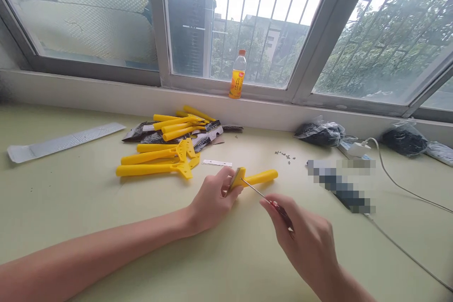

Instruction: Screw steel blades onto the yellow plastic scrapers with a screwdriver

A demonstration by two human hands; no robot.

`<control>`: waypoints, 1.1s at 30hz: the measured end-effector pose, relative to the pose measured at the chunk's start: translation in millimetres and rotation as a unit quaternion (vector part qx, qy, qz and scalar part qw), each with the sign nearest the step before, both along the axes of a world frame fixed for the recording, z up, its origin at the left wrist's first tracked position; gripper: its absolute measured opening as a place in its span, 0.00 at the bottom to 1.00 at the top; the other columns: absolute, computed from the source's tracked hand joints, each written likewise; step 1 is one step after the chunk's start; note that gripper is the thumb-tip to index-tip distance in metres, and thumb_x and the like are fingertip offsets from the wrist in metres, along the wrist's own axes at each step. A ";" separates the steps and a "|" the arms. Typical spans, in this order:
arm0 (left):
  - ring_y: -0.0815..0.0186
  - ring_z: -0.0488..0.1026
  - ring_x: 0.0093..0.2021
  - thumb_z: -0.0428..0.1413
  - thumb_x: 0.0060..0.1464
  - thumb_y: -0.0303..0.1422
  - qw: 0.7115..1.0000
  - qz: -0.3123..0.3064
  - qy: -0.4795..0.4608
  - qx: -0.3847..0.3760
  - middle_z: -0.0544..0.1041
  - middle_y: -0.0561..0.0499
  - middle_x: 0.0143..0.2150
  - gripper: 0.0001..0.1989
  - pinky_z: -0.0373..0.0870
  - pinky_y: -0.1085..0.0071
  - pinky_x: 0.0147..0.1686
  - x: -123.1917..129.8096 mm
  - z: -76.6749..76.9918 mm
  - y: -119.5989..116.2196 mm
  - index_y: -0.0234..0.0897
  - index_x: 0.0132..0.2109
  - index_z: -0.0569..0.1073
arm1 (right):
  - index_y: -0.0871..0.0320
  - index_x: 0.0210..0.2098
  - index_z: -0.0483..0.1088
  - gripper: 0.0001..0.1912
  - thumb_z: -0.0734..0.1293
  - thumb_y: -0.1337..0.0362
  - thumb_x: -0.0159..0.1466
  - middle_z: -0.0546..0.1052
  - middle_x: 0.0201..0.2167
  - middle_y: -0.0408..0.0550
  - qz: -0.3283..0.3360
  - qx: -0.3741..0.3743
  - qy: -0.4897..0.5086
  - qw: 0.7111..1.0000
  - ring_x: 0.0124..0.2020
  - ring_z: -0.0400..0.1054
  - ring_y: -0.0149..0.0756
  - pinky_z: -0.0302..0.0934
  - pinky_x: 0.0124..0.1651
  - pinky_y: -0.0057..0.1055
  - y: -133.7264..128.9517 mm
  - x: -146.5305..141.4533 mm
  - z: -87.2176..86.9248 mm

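My left hand (215,198) grips the head of a yellow scraper-like tool (260,178), whose handle points right, above the table. A flat metal strip shows along the head beside my fingers. In my right hand (306,236) is a screwdriver (258,192) with a dark red handle, its fingers wrapped round it. The shaft slants up to the left and its tip meets the yellow head. Behind my left hand a thin pale metal strip (217,163) with holes lies on the table. Small screws (285,155) are scattered farther right.
Several yellow tools (152,170) lie at left centre, with more on black packaging (208,137) behind. A long white wrapper (67,142) lies far left. A drink bottle (237,78) stands on the sill. Black bags (318,133), a charger (360,149), cables and a pixelated object (339,188) are right.
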State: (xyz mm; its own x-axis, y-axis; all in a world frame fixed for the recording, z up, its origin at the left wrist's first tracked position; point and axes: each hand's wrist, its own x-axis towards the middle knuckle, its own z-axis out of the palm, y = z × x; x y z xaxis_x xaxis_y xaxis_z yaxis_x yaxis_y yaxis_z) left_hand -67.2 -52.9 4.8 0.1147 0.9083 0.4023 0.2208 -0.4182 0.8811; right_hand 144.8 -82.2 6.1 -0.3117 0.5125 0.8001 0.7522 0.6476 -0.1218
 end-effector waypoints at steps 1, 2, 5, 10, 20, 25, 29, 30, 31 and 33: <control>0.69 0.73 0.26 0.60 0.59 0.41 1.000 -0.004 -0.002 -0.010 0.78 0.54 0.29 0.12 0.74 0.71 0.28 -0.2 -0.5 0.8 0.39 0.41 0.70 | 0.55 0.40 0.68 0.07 0.66 0.58 0.71 0.68 0.20 0.34 -0.030 0.003 0.003 1.000 0.16 0.56 0.24 0.49 0.23 0.23 1.8 -0.5 1.0; 0.68 0.73 0.27 0.60 0.59 0.42 1.000 -0.006 -0.004 -0.019 0.78 0.53 0.30 0.12 0.74 0.71 0.28 -0.5 -1.1 1.6 0.39 0.41 0.69 | 0.56 0.39 0.68 0.11 0.65 0.54 0.72 0.68 0.20 0.35 -0.055 0.000 0.005 0.998 0.16 0.57 0.24 0.48 0.22 0.24 3.5 -0.6 1.9; 0.68 0.74 0.27 0.60 0.59 0.42 0.999 -0.005 -0.016 -0.032 0.79 0.52 0.31 0.13 0.74 0.70 0.28 -1.3 -3.6 3.9 0.39 0.41 0.68 | 0.56 0.31 0.65 0.19 0.61 0.49 0.73 0.67 0.20 0.37 -0.076 -0.038 -0.009 0.996 0.17 0.55 0.25 0.47 0.21 0.25 7.8 -0.1 3.9; 0.68 0.74 0.27 0.59 0.60 0.41 0.999 0.005 -0.006 -0.031 0.79 0.53 0.31 0.12 0.75 0.70 0.29 -3.6 -6.3 7.2 0.39 0.41 0.67 | 0.53 0.33 0.72 0.17 0.62 0.51 0.73 0.68 0.21 0.37 -0.100 -0.021 -0.034 0.994 0.17 0.51 0.28 0.43 0.21 0.27 11.5 -1.2 7.0; 0.64 0.79 0.33 0.60 0.58 0.40 0.998 0.055 0.008 -0.018 0.77 0.52 0.36 0.14 0.78 0.68 0.31 -14.9 -4.5 29.2 0.40 0.38 0.63 | 0.59 0.47 0.66 0.09 0.55 0.68 0.75 0.76 0.33 0.47 0.059 -0.082 -0.109 0.989 0.28 0.69 0.33 0.60 0.32 0.28 35.9 -1.0 13.8; 0.59 0.82 0.36 0.60 0.58 0.42 0.998 0.049 -0.009 -0.040 0.76 0.51 0.34 0.16 0.78 0.69 0.27 -17.6 -2.9 31.9 0.40 0.37 0.61 | 0.57 0.41 0.67 0.06 0.59 0.67 0.74 0.75 0.26 0.42 0.088 0.026 -0.148 0.985 0.20 0.63 0.29 0.54 0.28 0.27 58.3 3.2 7.9; 0.57 0.82 0.37 0.61 0.58 0.42 0.997 0.038 -0.029 -0.056 0.75 0.51 0.34 0.17 0.78 0.70 0.24 -17.5 -2.7 32.3 0.40 0.37 0.60 | 0.56 0.40 0.64 0.08 0.57 0.64 0.76 0.73 0.24 0.40 0.076 -0.043 -0.091 0.992 0.19 0.61 0.28 0.52 0.25 0.25 53.7 -2.4 3.3; 0.57 0.82 0.37 0.61 0.57 0.42 0.997 0.039 -0.032 -0.057 0.75 0.51 0.34 0.17 0.78 0.70 0.23 -17.3 -2.7 32.4 0.40 0.37 0.60 | 0.56 0.42 0.63 0.07 0.56 0.63 0.76 0.71 0.23 0.39 0.066 -0.072 -0.079 0.992 0.19 0.60 0.29 0.52 0.25 0.25 51.3 -3.6 3.4; 0.57 0.82 0.37 0.61 0.57 0.42 0.997 0.040 -0.034 -0.057 0.75 0.51 0.34 0.17 0.78 0.70 0.23 -17.0 -2.8 32.5 0.40 0.37 0.60 | 0.56 0.44 0.62 0.06 0.56 0.62 0.76 0.70 0.22 0.37 0.060 -0.099 -0.068 0.991 0.19 0.59 0.29 0.52 0.24 0.25 49.3 -4.4 3.8; 0.58 0.82 0.37 0.61 0.57 0.42 0.997 0.043 -0.032 -0.054 0.75 0.52 0.34 0.17 0.78 0.70 0.23 -16.3 -2.8 32.3 0.40 0.37 0.60 | 0.57 0.45 0.60 0.06 0.56 0.62 0.75 0.68 0.22 0.36 0.064 -0.137 -0.058 0.987 0.18 0.58 0.29 0.53 0.24 0.24 46.9 -3.9 5.1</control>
State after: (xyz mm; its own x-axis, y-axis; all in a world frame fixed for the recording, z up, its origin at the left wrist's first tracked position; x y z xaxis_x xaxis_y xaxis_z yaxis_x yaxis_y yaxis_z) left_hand -83.5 -20.6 2.0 0.0119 0.9520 0.3059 0.1943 -0.3023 0.9332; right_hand 140.9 -35.3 11.2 -0.4685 0.6555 0.5923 0.6855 0.6927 -0.2243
